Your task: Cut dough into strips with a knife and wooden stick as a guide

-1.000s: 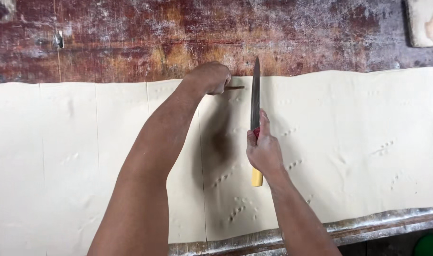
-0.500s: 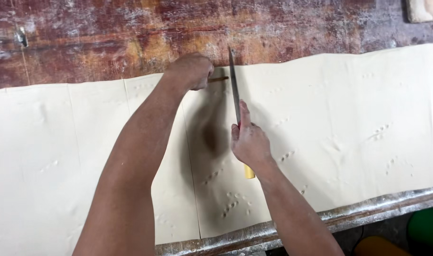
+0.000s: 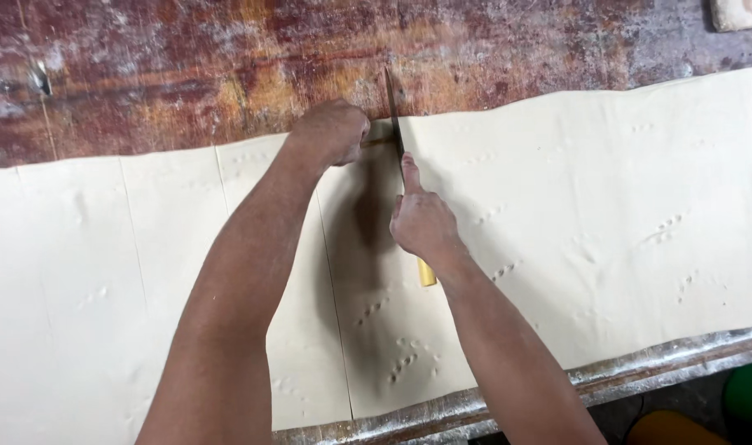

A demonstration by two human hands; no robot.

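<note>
A wide sheet of pale dough (image 3: 606, 222) covers most of the worktop (image 3: 186, 58), running from its left edge to its right edge and down almost to the floured near edge (image 3: 442, 412). Beyond the dough, the far part of the worktop is bare, worn reddish-brown wood dusted with flour. Straight cut lines already divide the left part of the sheet into strips, and small clusters of dents mark its surface. At the far right corner a pale block (image 3: 742, 12) is cut off by the frame, so its kind cannot be told; a small metal fitting (image 3: 39, 78) sits near the far left. Below the near edge, green and orange shapes show only in part.

The right hand (image 3: 421, 222) is closed around a long knife (image 3: 395, 124), index finger stretched along the back of the blade. Only the end of the yellow handle (image 3: 426, 273) shows below the palm; the rest is hidden in the fist. The blade stands on edge, pointing away toward the far edge of the dough, its tip over bare wood.

The left hand (image 3: 333, 128) is curled into a fist at the far edge of the dough, just left of the blade, clasping a thin brown stick (image 3: 380, 141) that reaches toward the knife; most of the stick is hidden. Both forearms stretch forward over the sheet, shadowing the strip between them
</note>
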